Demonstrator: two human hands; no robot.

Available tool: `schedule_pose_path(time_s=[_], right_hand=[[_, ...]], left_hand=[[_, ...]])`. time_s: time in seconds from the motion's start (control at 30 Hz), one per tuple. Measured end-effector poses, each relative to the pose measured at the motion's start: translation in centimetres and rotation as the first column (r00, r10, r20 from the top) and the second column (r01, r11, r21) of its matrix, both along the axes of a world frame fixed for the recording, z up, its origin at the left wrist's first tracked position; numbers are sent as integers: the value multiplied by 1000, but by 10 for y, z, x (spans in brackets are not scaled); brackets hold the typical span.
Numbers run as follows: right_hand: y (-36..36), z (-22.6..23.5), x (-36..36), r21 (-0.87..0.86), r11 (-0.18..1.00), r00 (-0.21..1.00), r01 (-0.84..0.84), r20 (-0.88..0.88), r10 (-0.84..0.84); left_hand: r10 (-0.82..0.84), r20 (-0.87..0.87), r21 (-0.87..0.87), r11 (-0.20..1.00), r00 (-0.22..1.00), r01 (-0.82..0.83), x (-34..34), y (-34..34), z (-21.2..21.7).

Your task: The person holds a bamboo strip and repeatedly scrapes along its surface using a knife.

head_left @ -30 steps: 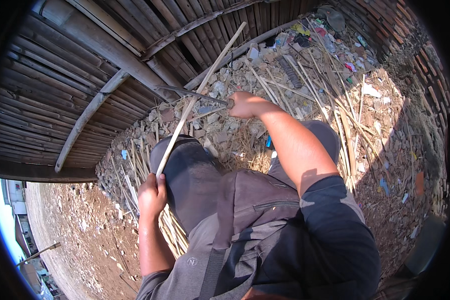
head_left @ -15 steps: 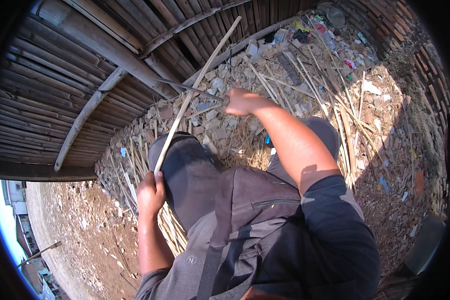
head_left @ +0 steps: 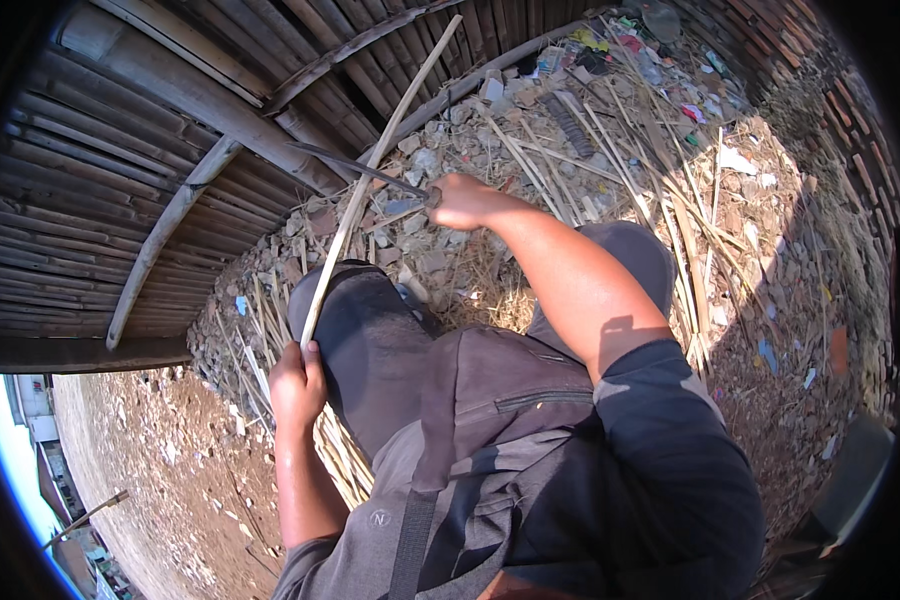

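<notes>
A long, pale split-bamboo strip [head_left: 340, 245] slants up and away from my left hand [head_left: 298, 388], whose fingers and thumb are closed round its near end. My right hand [head_left: 464, 203] grips the handle of a long, thin-bladed knife [head_left: 400, 183]. The blade points left and crosses the strip about midway along, seemingly against it. Below the strip is my left knee [head_left: 355, 310] in dark trousers. More split strips [head_left: 342, 465] lie beside my left thigh, partly hidden by my forearm and leg.
A bamboo-slat wall [head_left: 130, 190] with thick poles rises at the left and front. Rubble [head_left: 425, 260], straw and litter cover the ground ahead. Loose bamboo strips [head_left: 685, 245] lie to the right, near a brick wall [head_left: 860, 150]. Brown earth [head_left: 170, 460] stretches out at the left.
The view has tilted slightly. My right hand and the knife have come a little closer to the strip, with slightly more blade past it. The left hand's grip is the same.
</notes>
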State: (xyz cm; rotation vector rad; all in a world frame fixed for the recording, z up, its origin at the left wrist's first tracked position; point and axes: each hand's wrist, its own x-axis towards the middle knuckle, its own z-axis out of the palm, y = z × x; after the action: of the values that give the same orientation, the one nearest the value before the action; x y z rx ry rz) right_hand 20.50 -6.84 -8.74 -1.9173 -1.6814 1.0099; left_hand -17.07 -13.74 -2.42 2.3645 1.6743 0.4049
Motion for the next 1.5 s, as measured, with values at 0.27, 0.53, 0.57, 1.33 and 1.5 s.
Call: schedule_pose_path(time_s=[0.27,0.53,0.57,1.33,1.5], right_hand=[[1,14,4,-93,989,993,-118,1,118],[-5,12,3,-45,999,999,-31,-22,30],[-5,11,3,-41,999,999,-19,-30,18],[-2,5,1,9,999,997,-37,-61,37],[-1,6,4,-115,990,995,-76,-76,68]], left_hand=[[13,28,-14,1000,1000,-12,1,-2,0],[19,55,-16,1000,998,-18,3,-1,0],[23,61,-22,1000,998,-22,3,-1,1],[25,49,-43,999,999,-23,-1,1,-1],[0,70,-30,1000,998,2,-3,3,-4]])
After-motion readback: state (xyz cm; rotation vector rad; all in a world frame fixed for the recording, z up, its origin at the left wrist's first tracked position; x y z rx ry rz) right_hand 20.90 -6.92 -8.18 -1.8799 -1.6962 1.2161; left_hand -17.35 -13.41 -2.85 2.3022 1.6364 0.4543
